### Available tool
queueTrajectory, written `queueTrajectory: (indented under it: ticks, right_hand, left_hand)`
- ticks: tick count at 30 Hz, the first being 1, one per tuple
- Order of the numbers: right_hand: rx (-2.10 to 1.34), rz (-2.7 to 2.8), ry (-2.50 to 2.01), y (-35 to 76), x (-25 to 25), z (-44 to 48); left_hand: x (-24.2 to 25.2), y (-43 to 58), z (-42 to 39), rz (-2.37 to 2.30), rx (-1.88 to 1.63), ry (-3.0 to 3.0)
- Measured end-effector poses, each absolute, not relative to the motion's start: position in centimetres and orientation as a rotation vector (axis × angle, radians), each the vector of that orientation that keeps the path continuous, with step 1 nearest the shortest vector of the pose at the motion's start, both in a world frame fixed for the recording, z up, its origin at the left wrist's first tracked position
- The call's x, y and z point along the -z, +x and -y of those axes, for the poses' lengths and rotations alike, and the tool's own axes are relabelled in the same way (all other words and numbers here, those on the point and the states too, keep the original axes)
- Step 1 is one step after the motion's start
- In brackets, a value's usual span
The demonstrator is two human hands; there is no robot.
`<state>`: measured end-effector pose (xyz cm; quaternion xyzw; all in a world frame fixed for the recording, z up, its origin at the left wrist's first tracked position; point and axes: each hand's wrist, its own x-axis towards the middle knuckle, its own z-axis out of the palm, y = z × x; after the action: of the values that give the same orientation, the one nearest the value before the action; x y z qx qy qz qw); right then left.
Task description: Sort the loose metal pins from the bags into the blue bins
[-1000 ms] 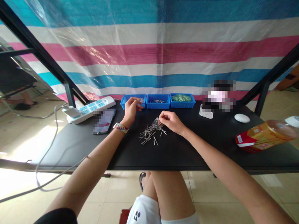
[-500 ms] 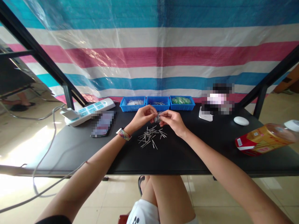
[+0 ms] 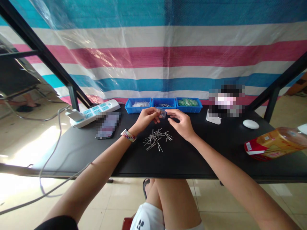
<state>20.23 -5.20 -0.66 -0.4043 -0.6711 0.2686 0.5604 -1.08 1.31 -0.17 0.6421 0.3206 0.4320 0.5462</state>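
My left hand (image 3: 148, 118) pinches a small clear plastic bag (image 3: 161, 112) between thumb and fingers above the black table. Just right of the bag, my right hand (image 3: 180, 122) is open, thumb and fingers apart with nothing between them. Below both hands lies a loose pile of thin metal pins (image 3: 154, 139), pointing in many directions. Behind the hands stand three blue bins in a row: the left bin (image 3: 137, 110) holds clear plastic pieces, the middle bin (image 3: 163, 104) a few metal pins, the right bin (image 3: 189, 109) green packets.
On the left are a white power strip (image 3: 94, 112) with a plugged-in adapter, and a phone (image 3: 109, 125). To the right lie a white box (image 3: 213, 119), a white oval object (image 3: 250, 124) and a bottle (image 3: 273, 143) on its side. A striped sheet (image 3: 144, 57) hangs behind the black table (image 3: 134, 164).
My right hand has let go of the small bag and opened, moving slightly right. The bag stays in my left hand. The whole view has shifted a little.
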Motion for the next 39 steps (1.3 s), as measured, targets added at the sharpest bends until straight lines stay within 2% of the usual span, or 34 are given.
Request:
queueTrajectory:
  ticks: [3, 7, 13, 16, 19, 25, 30, 39]
  right_hand:
    - [-0.656, 1.634, -1.067, 20.9, 0.7, 4.9]
    - [-0.632, 1.984, -1.157, 21.8, 0.8, 4.9]
    - [-0.522, 2.184, -1.200, 21.8, 1.5, 5.1]
    - [-0.553, 2.181, -1.186, 22.0, 1.5, 4.9]
    - [-0.727, 2.042, -1.176, 22.6, 1.1, 4.5]
    - [-1.080, 1.491, -1.011, 22.0, 0.0, 4.6]
    - [-1.038, 1.427, -0.977, 20.6, 0.3, 5.2]
    - [-0.930, 1.420, -0.999, 20.4, 0.6, 5.3]
  left_hand:
    - [0.6, -1.9, -2.5, -0.857, -1.246, 1.470]
    - [0.7, -3.2, -4.1, -1.056, -1.526, 1.336]
    - [0.5, -4.1, -4.9, -1.153, -1.640, 1.159]
    - [0.4, -4.2, -4.6, -1.136, -1.598, 1.220]
    - [0.1, -3.9, -3.8, -1.079, -1.514, 1.420]
    - [-1.1, -2.2, -1.2, -0.861, -1.111, 1.736]
    - [-1.2, -1.0, 0.2, -0.755, -0.860, 1.763]
    - [-1.0, -0.9, 0.2, -0.702, -0.802, 1.693]
